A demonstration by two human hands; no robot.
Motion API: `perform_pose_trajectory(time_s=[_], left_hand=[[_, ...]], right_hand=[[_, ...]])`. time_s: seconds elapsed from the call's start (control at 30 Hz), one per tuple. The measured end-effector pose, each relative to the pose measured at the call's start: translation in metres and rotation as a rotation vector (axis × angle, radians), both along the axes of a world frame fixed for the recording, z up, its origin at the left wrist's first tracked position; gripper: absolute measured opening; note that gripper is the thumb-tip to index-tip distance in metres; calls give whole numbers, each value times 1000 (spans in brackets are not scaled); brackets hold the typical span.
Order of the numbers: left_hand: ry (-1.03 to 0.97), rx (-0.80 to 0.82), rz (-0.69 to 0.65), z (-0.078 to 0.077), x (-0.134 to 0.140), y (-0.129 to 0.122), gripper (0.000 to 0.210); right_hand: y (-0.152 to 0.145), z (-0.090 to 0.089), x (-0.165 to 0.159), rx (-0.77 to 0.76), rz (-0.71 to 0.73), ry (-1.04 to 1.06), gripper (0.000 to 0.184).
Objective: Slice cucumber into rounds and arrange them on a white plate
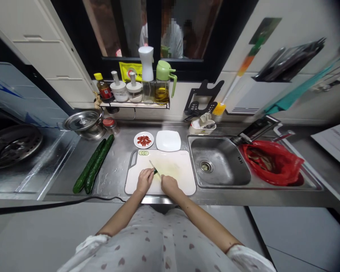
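Note:
My right hand (169, 185) is closed around the handle of a knife (154, 167), whose thin blade points away and to the left over the white cutting board (184, 177). My left hand (145, 180) is curled with its fingertips on a short dark-green cucumber piece (155, 171), right beside the blade. Most of that piece is hidden by the fingers and knife. A few cucumber slices (143, 153) overlap at the board's upper left corner. Behind the board stand a small plate (135, 141) with chopped red pieces and a white square plate (168, 140).
Two whole cucumbers (98, 164) lie on the steel counter at left, near a lidded pot (86, 124). At right is the sink (219, 151), with a red plastic bag (274, 162) beyond it. A seasoning rack (136, 105) holds bottles and jars. A black cord (73, 202) runs along the front edge.

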State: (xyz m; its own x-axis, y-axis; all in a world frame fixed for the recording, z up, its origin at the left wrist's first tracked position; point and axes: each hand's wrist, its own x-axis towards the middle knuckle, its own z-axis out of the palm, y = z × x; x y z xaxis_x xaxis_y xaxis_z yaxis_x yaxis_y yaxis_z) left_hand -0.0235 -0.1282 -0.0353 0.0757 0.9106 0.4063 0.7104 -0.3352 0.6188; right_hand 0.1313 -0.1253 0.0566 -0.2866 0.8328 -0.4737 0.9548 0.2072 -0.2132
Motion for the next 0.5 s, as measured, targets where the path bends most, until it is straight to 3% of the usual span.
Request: perform_pose_trajectory(time_s=[0.5], left_hand=[[-8, 9, -9, 1, 0, -1, 26]], right_hand=[[8, -2, -9, 19, -7, 32, 29]])
